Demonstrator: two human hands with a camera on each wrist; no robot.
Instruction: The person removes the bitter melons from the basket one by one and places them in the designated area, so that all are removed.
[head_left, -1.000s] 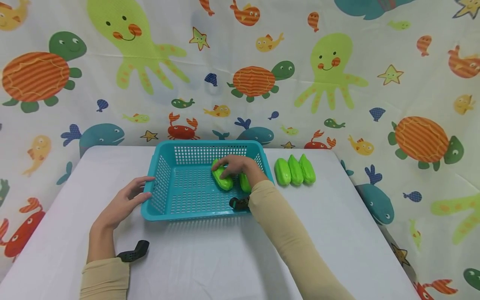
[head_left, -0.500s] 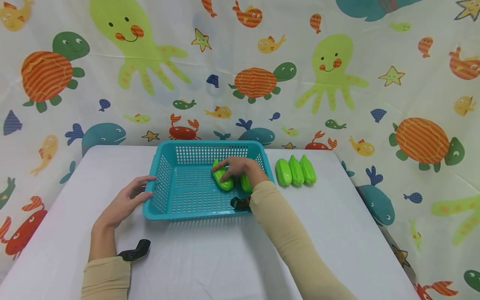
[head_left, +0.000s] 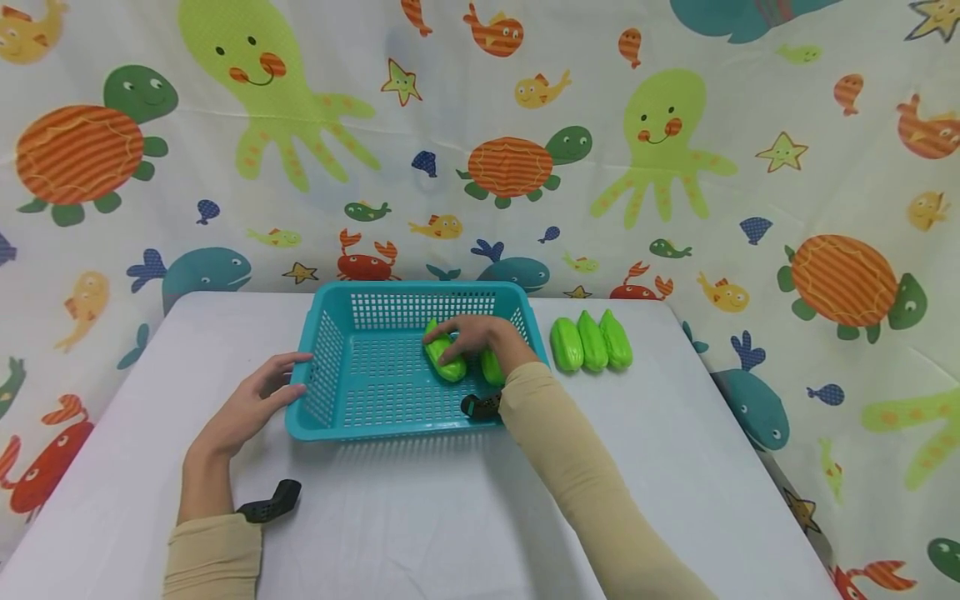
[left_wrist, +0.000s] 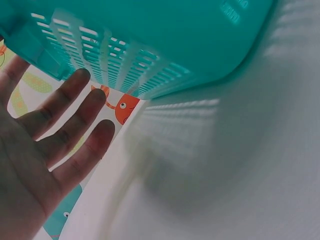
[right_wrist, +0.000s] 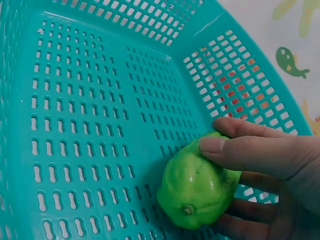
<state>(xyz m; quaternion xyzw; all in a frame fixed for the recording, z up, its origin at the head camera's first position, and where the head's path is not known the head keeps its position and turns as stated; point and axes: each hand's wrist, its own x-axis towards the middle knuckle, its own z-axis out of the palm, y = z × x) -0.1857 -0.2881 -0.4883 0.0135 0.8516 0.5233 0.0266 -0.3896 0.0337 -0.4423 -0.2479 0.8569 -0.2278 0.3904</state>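
Note:
A teal plastic basket (head_left: 375, 367) with slotted walls sits on the white table. Inside it, my right hand (head_left: 474, 333) grips a glossy, ridged green gourd (head_left: 447, 368), tapered at its far end. In the right wrist view, the thumb lies on top of this gourd (right_wrist: 192, 187) and fingers wrap its far side, just over the slotted floor. A second green gourd (head_left: 491, 367) lies to the right in the basket, partly hidden by my right hand and wrist. My left hand (head_left: 243, 408) rests its fingertips at the basket's left rim; its fingers (left_wrist: 82, 155) are extended and spread.
Three more green gourds (head_left: 592, 343) lie side by side on the table, right of the basket. A black wrist camera (head_left: 272, 502) sticks out from my left wrist, another (head_left: 480, 407) from my right. A curtain (head_left: 450, 108) printed with sea animals hangs behind the table.

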